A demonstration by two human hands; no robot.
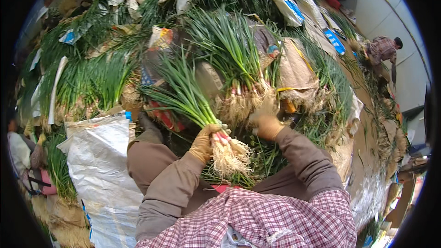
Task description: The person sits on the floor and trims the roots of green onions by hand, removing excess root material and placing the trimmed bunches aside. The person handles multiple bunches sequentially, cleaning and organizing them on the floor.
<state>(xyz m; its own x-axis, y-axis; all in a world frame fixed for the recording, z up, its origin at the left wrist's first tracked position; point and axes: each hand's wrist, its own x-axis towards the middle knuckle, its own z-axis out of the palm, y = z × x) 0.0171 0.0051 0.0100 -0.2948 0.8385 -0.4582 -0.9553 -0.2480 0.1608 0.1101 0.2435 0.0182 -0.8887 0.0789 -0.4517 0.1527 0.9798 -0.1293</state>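
My left hand [203,143], in a tan glove, grips a bunch of green allium plants [203,110], spring onions or young garlic. Their long leaves point up and away to the left. Pink-white bases and a mass of pale roots [231,158] hang out below the fist. My right hand [270,125], gloved as well and blurred, is at the hanging roots of a second pile of the same plants [237,58] in front of me. Its fingers are too blurred to show whether they hold anything. Loose green leaves [265,155] litter the ground between my knees.
A white woven sack [103,158] lies at my left. More rooted plants [93,82] are heaped beyond it. A brown sack [297,65] rests right of the pile. Another person [382,50] bends at the far right; someone sits at the left edge [26,158].
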